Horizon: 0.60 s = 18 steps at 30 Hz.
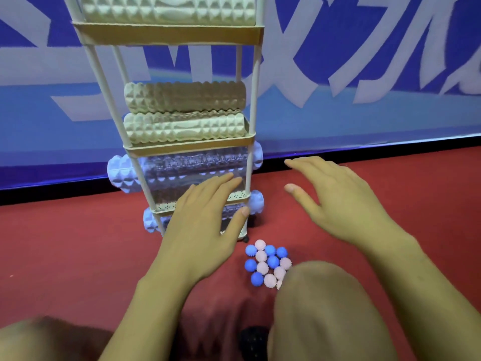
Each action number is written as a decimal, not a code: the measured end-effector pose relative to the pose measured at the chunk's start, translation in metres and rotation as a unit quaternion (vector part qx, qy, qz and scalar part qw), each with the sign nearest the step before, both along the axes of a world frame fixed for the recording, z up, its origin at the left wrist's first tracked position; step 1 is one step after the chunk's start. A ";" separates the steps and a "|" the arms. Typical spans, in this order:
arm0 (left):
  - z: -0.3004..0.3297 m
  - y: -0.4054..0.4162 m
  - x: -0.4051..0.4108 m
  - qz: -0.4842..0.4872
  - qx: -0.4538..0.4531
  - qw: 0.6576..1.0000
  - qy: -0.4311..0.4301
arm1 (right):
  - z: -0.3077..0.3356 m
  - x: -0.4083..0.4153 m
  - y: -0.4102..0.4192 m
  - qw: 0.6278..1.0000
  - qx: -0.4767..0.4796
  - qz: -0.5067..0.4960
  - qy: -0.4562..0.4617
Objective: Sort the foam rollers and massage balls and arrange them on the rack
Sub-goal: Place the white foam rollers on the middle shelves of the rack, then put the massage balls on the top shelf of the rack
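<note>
Head view, looking down from a crouch at a narrow tiered rack standing on a red floor against a blue banner. The rollers look already sorted by colour — beige rollers lie lengthwise on the upper tiers, one on top and two stacked on the tier below, while pale blue rollers fill the lower tiers, their ends poking out past the rack's posts because they are longer than the shelves are wide. The left hand is spread flat, fingers loose, in front of the lower tiers; it grasps nothing, and whether it touches the rack or only hovers before it cannot be told. The right hand hangs in the air to the right of the rack, palm down, fingers splayed, likewise holding nothing. The balls are not yet on the rack: a tight cluster of spiky blue and pink ones sits on the floor just in front of the rack's foot, beside the person's knee — probably gathered there within easy reach. Judging from this, the rollers are done and the balls come next.
</note>
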<state>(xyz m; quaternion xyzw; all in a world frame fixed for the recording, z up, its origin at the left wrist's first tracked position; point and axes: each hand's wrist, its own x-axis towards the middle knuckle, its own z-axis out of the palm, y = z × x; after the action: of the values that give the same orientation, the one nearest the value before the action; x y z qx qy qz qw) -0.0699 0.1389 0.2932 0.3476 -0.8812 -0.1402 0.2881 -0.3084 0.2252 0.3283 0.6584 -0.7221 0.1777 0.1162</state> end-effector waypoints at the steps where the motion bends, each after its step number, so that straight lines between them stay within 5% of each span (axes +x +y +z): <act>1: -0.008 -0.005 -0.007 -0.004 0.007 1.000 -0.002 | -0.007 -0.007 -0.002 1.000 0.008 -0.004 -0.001; 10: -0.134 -0.056 -0.068 -0.039 0.103 0.990 -0.087 | -0.149 -0.061 -0.041 0.990 0.128 -0.020 -0.057; 18: -0.265 -0.106 -0.109 -0.039 0.258 0.948 -0.183 | -0.274 -0.098 -0.089 0.941 0.309 -0.040 -0.131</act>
<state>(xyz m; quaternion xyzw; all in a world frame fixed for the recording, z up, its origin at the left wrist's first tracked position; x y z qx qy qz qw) -0.1792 0.0333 0.0283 0.3952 -0.8653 -0.3078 0.0170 -0.4061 0.1365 0.0538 0.6034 -0.7759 0.0256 -0.1822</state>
